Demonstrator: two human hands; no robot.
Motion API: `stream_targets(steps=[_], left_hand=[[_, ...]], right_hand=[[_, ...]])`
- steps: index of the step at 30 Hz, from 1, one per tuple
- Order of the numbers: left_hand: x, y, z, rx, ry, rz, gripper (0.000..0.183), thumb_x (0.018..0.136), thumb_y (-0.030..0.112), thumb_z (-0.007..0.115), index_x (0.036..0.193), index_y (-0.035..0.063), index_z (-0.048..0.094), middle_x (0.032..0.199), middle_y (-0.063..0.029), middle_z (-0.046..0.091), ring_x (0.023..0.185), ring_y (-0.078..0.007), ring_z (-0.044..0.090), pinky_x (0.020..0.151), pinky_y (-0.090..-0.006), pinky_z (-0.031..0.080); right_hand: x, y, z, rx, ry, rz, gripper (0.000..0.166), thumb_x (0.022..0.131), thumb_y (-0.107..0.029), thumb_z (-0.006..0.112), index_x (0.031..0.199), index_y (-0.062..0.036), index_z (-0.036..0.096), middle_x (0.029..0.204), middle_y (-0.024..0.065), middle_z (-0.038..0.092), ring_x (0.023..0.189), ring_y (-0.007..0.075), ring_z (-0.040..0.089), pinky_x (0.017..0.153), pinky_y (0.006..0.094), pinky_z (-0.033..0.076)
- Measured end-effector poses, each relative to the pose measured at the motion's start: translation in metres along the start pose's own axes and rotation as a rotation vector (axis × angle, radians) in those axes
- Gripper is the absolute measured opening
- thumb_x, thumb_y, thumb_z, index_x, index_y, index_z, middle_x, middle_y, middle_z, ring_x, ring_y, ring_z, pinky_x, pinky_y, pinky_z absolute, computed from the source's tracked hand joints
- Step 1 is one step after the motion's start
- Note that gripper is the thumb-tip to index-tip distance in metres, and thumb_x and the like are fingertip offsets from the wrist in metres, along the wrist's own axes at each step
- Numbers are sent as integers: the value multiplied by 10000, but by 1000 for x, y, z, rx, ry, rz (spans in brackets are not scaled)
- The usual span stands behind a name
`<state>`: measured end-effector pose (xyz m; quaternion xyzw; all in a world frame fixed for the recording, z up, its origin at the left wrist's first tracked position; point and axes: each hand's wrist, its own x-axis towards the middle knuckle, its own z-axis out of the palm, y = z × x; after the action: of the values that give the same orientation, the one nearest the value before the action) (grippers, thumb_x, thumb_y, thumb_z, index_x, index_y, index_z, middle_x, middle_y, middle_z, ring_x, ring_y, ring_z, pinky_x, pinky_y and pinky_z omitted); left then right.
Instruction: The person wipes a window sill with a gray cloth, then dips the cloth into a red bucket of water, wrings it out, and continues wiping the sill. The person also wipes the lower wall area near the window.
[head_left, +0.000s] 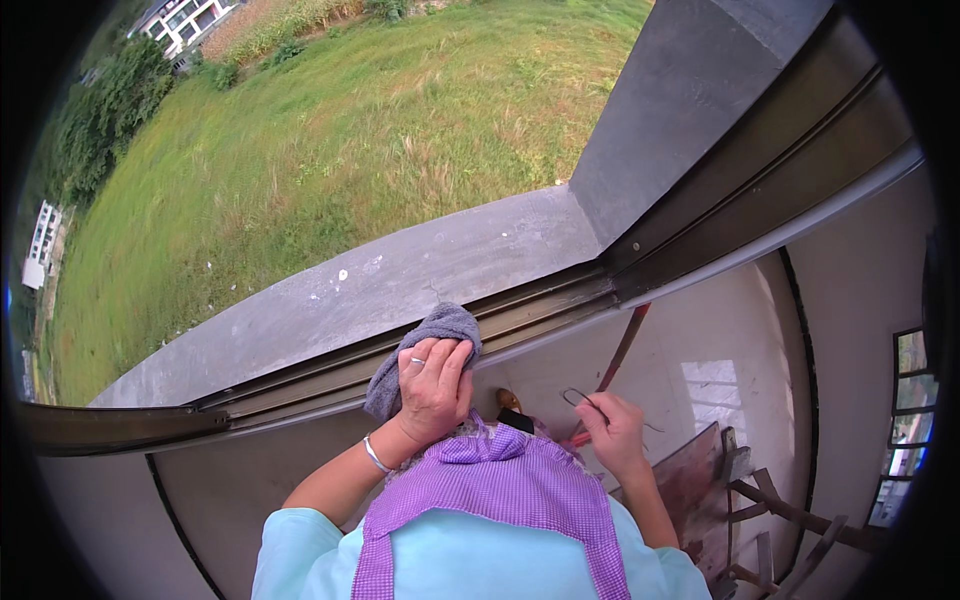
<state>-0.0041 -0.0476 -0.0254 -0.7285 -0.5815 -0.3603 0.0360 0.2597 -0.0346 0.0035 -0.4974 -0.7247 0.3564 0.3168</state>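
Observation:
Under my left hand (435, 386) is a bunched grey cloth (442, 321), pressed on the metal window track (525, 319) along the sill. The fingers lie bent over the cloth. To the right, my right hand (613, 431) is closed on a thin dark bent wire (576, 391), whose loop sticks out on the left and whose loose end shows on the right. That hand is held away from the track, on the room side. Beyond the track runs the grey outer sill (322, 300), with white spots on it.
At the right, the dark window frame (750, 157) rises beside the grey outer wall. Below stand a red pole (625, 349) and wooden pieces (787, 510) with a reddish board (686, 480) on the pale floor. Grass (337, 165) lies outside, past the sill's edge.

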Motion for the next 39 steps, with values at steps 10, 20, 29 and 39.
stream_targets(steps=[10, 20, 29, 39], left_hand=[[58, 57, 89, 57, -16, 293, 399, 714, 119, 694, 1082, -6, 599, 973, -75, 603, 867, -207, 579, 726, -344, 426], [4, 17, 30, 341, 20, 210, 312, 693, 135, 696, 981, 32, 631, 896, -54, 568, 797, -196, 569, 685, -348, 410], [-95, -58, -79, 696, 31, 52, 207, 742, 112, 629, 937, 40, 625, 912, -70, 564, 852, -250, 568, 757, -389, 415], [-142, -76, -118, 844, 404, -485, 110, 886, 113, 538, 903, 27, 605, 887, -103, 595, 846, -298, 578, 765, -390, 440]], right_hand=[[-26, 24, -34, 19, 140, 89, 160, 866, -137, 678, 821, -2, 604, 641, 84, 556, 532, 173, 517, 520, 302, 417], [-4, 36, -48, 113, 39, 27, 178, 872, -148, 687, 826, 1, 601, 646, 61, 556, 552, 130, 507, 512, 275, 398], [13, 72, -37, 196, -58, -97, 178, 890, -141, 662, 822, 7, 591, 626, 33, 524, 527, 101, 474, 485, 266, 379], [20, 100, -61, 69, -199, -81, 221, 881, -169, 656, 786, 9, 567, 607, 88, 510, 525, 180, 467, 512, 321, 379]])
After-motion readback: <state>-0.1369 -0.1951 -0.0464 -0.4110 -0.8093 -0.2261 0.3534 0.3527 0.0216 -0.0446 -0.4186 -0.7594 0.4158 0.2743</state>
